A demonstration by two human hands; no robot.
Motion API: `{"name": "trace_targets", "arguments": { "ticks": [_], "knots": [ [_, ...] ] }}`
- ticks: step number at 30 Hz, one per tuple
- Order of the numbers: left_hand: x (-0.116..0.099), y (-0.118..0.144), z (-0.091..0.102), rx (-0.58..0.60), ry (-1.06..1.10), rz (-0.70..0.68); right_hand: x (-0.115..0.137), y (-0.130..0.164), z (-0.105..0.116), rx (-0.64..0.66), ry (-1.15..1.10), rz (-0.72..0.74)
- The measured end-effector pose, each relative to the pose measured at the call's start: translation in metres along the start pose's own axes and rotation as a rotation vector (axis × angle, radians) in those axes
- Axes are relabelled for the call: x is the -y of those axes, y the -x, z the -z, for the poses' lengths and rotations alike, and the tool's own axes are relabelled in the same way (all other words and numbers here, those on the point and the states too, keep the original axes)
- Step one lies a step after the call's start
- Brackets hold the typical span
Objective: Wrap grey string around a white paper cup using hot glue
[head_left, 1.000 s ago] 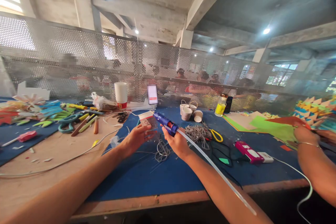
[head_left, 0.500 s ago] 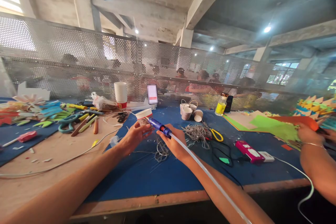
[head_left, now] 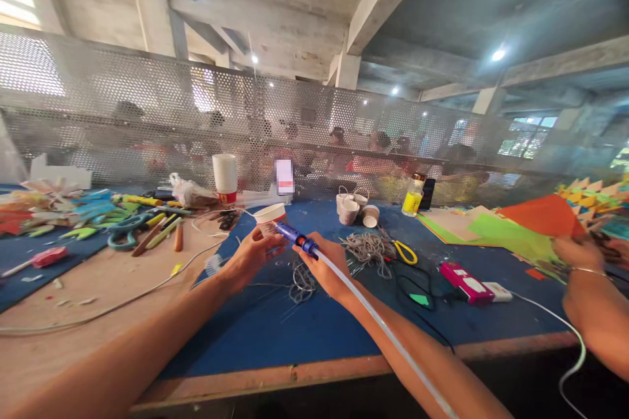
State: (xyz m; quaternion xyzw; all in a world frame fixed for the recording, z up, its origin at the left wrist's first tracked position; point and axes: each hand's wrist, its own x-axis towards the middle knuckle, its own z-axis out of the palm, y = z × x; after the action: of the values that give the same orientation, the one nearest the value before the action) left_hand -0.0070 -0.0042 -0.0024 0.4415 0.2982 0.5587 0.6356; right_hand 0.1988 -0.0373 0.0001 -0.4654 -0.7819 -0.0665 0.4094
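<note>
A paper cup (head_left: 270,213) with a white rim is in my left hand (head_left: 250,254), whose fingers wrap round its lower part. My right hand (head_left: 324,264) is closed on a blue hot glue gun (head_left: 293,236). The gun's front end points at the cup's side, close to my left fingers; whether it touches I cannot tell. From the gun's back a long translucent glue stick (head_left: 378,319) runs over my right forearm. Beneath my hands a loose coil of grey cord (head_left: 302,283) lies on the blue mat (head_left: 255,334).
Small cups with handles (head_left: 348,211), a cord bundle (head_left: 371,250), yellow-handled scissors (head_left: 405,252) and a magenta device (head_left: 466,283) lie to the right. A stack of cups (head_left: 225,177) stands behind. Tools and a cable (head_left: 147,299) lie left. A co-worker's hand (head_left: 580,252) handles orange paper (head_left: 543,215).
My hands, the cup and the glue gun stay almost in place. At the right, the co-worker's orange sheet has been lifted and tilted up.
</note>
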Motion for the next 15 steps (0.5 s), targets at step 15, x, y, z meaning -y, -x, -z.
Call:
{"name": "trace_targets", "arguments": {
  "ticks": [15],
  "knots": [
    [-0.0019,0.0028,-0.0042,-0.042,-0.008,-0.025,-0.0035,0.0004,-0.0006,0.042,0.055,0.038]
  ]
}}
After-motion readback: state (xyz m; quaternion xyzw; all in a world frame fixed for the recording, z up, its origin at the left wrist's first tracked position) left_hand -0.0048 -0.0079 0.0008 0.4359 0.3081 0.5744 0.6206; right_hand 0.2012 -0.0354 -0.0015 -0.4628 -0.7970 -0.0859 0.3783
